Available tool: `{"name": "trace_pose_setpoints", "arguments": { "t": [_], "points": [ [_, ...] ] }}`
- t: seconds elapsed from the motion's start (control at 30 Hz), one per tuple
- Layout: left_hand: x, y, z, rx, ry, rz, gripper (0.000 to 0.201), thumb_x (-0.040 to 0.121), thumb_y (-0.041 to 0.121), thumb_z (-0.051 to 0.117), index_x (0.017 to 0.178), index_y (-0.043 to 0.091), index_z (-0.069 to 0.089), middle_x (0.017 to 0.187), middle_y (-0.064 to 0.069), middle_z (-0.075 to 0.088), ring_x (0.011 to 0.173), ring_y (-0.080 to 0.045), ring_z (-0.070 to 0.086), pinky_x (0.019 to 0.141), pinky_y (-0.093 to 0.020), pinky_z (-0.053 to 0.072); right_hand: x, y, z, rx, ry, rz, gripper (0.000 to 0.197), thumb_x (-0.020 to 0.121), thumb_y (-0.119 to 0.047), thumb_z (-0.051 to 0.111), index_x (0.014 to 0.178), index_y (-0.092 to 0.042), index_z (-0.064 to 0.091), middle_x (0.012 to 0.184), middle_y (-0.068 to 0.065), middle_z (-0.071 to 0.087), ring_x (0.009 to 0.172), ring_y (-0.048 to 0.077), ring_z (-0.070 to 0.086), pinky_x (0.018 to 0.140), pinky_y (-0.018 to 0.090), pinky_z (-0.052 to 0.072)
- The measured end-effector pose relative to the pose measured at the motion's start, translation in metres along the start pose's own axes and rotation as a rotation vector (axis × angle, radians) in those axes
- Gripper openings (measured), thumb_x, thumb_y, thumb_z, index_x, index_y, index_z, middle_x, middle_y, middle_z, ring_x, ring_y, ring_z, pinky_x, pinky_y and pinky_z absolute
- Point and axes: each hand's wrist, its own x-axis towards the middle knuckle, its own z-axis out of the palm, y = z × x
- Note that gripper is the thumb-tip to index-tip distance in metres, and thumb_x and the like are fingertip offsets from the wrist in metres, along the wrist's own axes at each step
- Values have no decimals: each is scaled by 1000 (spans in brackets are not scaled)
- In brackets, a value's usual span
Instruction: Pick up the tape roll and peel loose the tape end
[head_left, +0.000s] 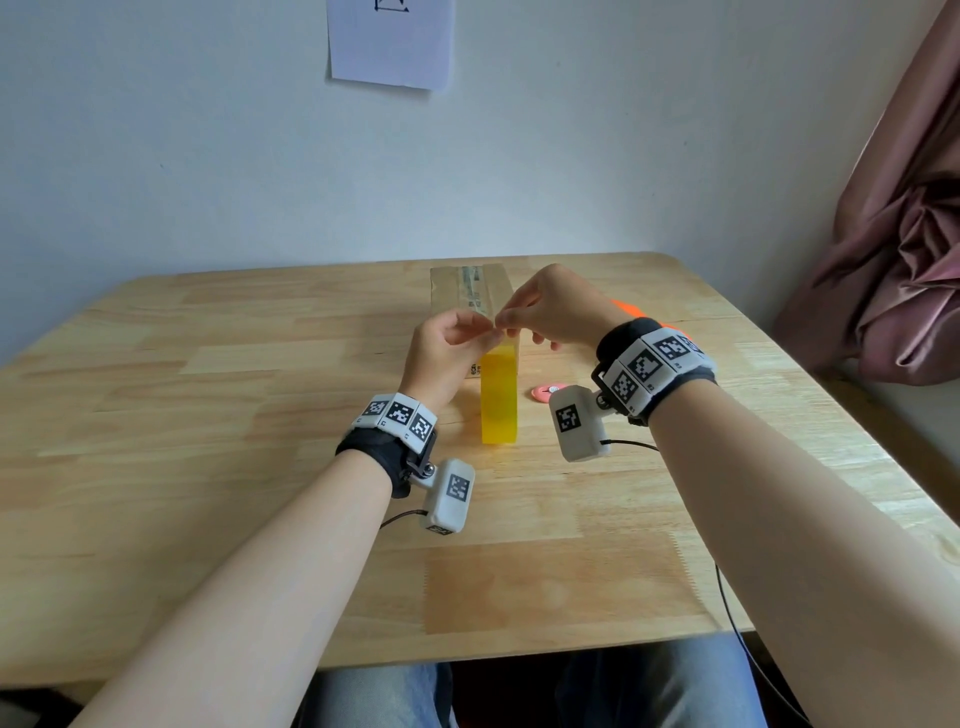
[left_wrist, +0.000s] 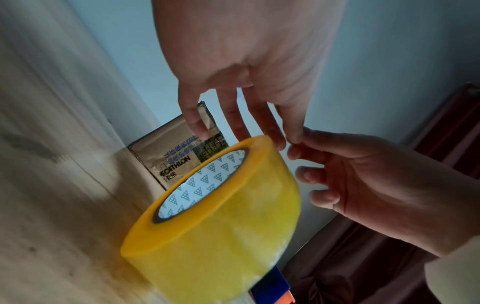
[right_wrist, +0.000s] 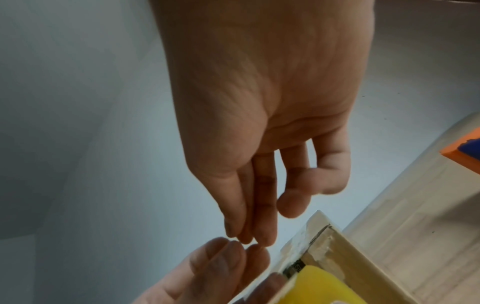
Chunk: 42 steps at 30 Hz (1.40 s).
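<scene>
Both hands meet over the translucent yellow roll of packing tape (head_left: 499, 397), standing on edge on the pale wooden table (head_left: 208, 415).
The left hand (head_left: 445, 358) and right hand (head_left: 550, 306) have narrow, fingertip-to-fingertip pinches; any tape end between them is too thin to see. Best pull slowly, taut and straight, toward the brown cardboard box (head_left: 467, 288).

Tape roll (head_left: 498, 397) stands on table (head_left: 208, 441) before box (head_left: 470, 288).

Soft daylight, dim blurred wrist views
</scene>
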Motion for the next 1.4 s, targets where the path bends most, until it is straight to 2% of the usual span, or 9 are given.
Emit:
{"name": "trace_pose_setpoints", "arguments": {
  "t": [0.2,0.4,0.6,0.73,0.83,0.97,1.13,1.27,1.4],
  "points": [
    [-3,-2,2,-6,10,-48,28,80,24,87,103,13,77,98,-3,82,95,-19,77,94,-45,60,-2,0,0,6,-3,5,15,93,-30,73,98,-19,82,79,-5,78,63,9,64,46,20,52],
    [-4,2,6,17,60,-61,10,82,30,85,90,25,83,88,7,82,86,-8,76,83,-32,60,-3,1,0,-17,7,-5,15,93,-31,72,94,-20,83,78,-4,78,62,10,66,45,21,51],
    [-2,5,6,143,75,-55,29,84,44,81,95,18,84,90,5,80,87,-12,73,77,-29,57,-4,-4,-4,-106,41,-35,19,85,-33,81,98,-18,83,68,-14,67,54,0,54,49,13,39],
    [-1,6,4,172,59,-76,24,85,40,81,96,19,82,94,5,80,91,-12,73,78,-25,54,-2,2,-6,-88,113,-4,48,86,-27,82,131,-15,69,105,-5,77,60,-2,56,67,22,55],
    [-1,6,0,137,48,-88,19,86,36,81,94,19,81,94,5,79,91,-11,73,78,-23,52,-3,6,-14,-4,156,13,29,86,-25,82,113,-17,74,100,-1,77,62,14,68,51,27,59],
    [0,8,1,119,36,-75,12,85,35,81,87,23,79,89,5,80,89,-12,74,82,-26,55,-10,4,-10,-12,121,10,18,83,-35,83,82,-21,71,82,5,76,58,13,64,45,26,53],
    [2,6,4,104,42,-57,14,85,34,79,83,20,81,86,1,81,85,-13,76,83,-31,58,-13,6,-3,-8,54,38,16,84,-36,81,90,-21,81,82,6,79,60,14,64,44,23,53],
    [3,5,4,99,36,-37,16,88,32,77,84,16,81,73,8,76,64,3,65,71,-22,48,-13,7,1,16,47,30,13,86,-30,80,95,-21,84,83,3,80,58,13,62,39,20,49],
    [3,5,2,105,15,1,11,89,30,76,83,21,80,78,5,77,69,-2,66,72,-24,50,-12,7,5,22,36,13,15,88,-29,79,98,-20,84,82,2,79,56,12,61,39,20,48]
  ]
}}
